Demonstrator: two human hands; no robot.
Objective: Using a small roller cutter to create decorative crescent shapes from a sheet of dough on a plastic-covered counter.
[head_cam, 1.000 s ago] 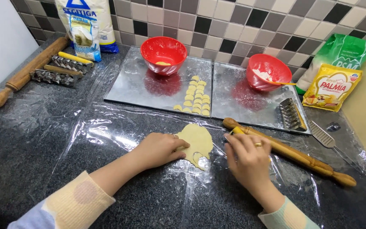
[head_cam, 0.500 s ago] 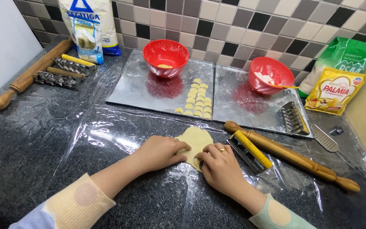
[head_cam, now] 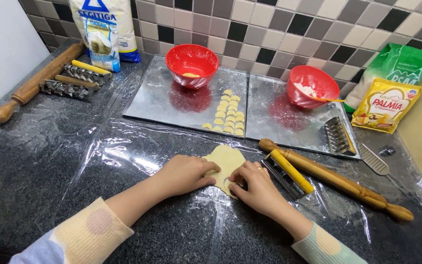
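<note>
Plastic-covered granite counter (head_cam: pixel 74 161): a flat sheet of yellow dough (head_cam: pixel 225 160) is pressed under the left hand (head_cam: pixel 187 172), fingers flat. Its near edge is pinched by the curled fingers of the right hand (head_cam: pixel 254 185).

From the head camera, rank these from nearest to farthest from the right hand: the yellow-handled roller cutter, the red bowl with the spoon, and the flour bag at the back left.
Starting from the right hand:
1. Yellow-handled roller cutter, just to its right on the counter, beside the rolling pin.
2. Red bowl with the spoon, farther back on the right metal tray.
3. Flour bag, far back left against the tiled wall.
</note>
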